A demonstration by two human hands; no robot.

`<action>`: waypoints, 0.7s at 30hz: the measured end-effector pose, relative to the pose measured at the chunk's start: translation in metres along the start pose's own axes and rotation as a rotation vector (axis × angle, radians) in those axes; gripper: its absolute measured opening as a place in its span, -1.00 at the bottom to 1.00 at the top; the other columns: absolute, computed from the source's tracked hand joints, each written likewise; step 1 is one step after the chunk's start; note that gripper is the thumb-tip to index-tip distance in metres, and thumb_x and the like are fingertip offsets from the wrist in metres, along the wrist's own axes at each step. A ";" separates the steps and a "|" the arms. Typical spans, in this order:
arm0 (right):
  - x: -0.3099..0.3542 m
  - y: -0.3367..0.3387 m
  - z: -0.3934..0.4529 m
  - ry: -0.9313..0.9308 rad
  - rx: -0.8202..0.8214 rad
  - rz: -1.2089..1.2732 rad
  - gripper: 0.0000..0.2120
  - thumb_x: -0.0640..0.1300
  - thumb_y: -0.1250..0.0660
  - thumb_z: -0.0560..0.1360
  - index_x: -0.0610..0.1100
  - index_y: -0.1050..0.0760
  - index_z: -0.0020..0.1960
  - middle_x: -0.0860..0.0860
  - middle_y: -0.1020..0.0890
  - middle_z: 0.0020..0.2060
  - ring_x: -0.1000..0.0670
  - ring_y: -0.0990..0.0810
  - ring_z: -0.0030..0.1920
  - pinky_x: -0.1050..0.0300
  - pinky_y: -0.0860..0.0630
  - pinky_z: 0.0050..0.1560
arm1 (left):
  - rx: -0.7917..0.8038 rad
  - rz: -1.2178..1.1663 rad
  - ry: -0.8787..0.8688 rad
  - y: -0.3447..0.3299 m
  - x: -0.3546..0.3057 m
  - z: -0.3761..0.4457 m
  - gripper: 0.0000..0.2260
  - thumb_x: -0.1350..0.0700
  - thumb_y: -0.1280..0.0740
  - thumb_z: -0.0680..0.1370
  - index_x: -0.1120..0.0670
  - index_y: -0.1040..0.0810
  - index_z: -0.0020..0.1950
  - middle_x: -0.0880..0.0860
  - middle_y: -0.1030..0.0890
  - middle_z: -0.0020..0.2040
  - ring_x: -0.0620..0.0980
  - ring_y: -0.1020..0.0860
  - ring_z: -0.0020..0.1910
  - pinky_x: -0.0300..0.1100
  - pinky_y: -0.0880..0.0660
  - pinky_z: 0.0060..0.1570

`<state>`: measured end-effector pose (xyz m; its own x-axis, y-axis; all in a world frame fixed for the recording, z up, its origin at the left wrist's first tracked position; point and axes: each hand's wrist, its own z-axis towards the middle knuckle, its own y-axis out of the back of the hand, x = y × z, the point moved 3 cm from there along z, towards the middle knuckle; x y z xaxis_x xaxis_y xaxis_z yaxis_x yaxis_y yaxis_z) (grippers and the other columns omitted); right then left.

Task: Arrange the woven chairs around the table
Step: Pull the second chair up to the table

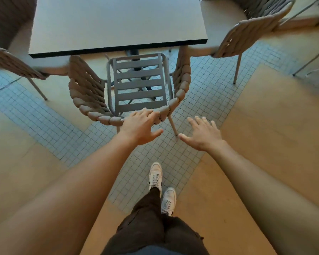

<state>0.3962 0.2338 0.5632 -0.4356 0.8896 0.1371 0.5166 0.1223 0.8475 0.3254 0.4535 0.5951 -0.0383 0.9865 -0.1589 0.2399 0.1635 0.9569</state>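
Observation:
A woven chair [88, 92] with a grey slatted seat and thick beige rope back stands directly in front of me, its seat partly under the near edge of the grey table [116, 23]. My left hand [139, 126] rests flat on the top of the chair's backrest, fingers spread, not gripping. My right hand [203, 134] hovers open in the air to the right of the backrest, touching nothing. A second woven chair [247, 34] sits at the table's right side, and a third woven chair [9, 61] at its left side.
The floor mixes wood planks [265, 116] and small blue-grey tiles [206, 85]. My feet in white sneakers [155, 175] stand behind the chair. Thin metal legs [309, 59] of other furniture show at the far right.

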 end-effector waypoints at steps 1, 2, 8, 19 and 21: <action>-0.007 0.008 0.004 -0.023 -0.011 0.006 -0.15 0.47 -0.06 0.51 0.02 -0.01 0.64 -0.10 -0.09 0.62 -0.17 0.00 0.60 -0.27 0.05 0.55 | -0.004 -0.005 -0.037 0.003 -0.005 0.011 -0.39 -0.37 -0.21 0.52 -0.06 -0.34 0.47 0.03 -0.51 0.35 0.08 -0.50 0.30 0.08 -0.43 0.30; -0.014 0.015 0.008 -0.043 -0.025 0.010 -0.15 0.47 -0.06 0.51 0.02 -0.01 0.64 -0.10 -0.09 0.62 -0.17 0.00 0.60 -0.26 0.05 0.55 | -0.011 -0.007 -0.074 0.006 -0.010 0.023 -0.40 -0.36 -0.21 0.52 -0.06 -0.36 0.45 0.02 -0.52 0.34 0.07 -0.50 0.29 0.07 -0.42 0.29; -0.049 0.055 0.032 -0.155 -0.074 0.060 -0.09 0.53 -0.07 0.47 0.03 -0.01 0.63 -0.09 -0.09 0.62 -0.16 -0.01 0.60 -0.27 0.05 0.55 | -0.057 -0.009 -0.220 0.025 -0.038 0.093 -0.40 -0.34 -0.24 0.54 -0.01 -0.37 0.45 0.06 -0.49 0.40 0.10 -0.46 0.37 0.13 -0.39 0.35; -0.115 0.103 0.057 -0.270 -0.165 0.124 -0.09 0.52 -0.11 0.46 0.03 -0.03 0.63 -0.09 -0.12 0.61 -0.16 -0.03 0.60 -0.26 0.03 0.55 | -0.071 0.069 -0.373 0.049 -0.085 0.192 -0.33 -0.37 -0.23 0.53 -0.01 -0.34 0.51 0.07 -0.46 0.45 0.13 -0.44 0.42 0.13 -0.37 0.36; -0.135 0.111 0.061 -0.276 -0.186 0.133 -0.08 0.53 -0.12 0.45 0.04 -0.04 0.63 -0.09 -0.12 0.61 -0.16 -0.04 0.60 -0.25 0.02 0.55 | -0.062 0.085 -0.382 0.050 -0.098 0.207 -0.32 -0.39 -0.21 0.53 -0.01 -0.32 0.53 0.08 -0.45 0.47 0.13 -0.43 0.43 0.14 -0.35 0.38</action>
<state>0.5575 0.1538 0.6070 -0.1452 0.9808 0.1306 0.4016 -0.0622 0.9137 0.5424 0.3648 0.6083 0.3458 0.9268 -0.1468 0.1677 0.0928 0.9815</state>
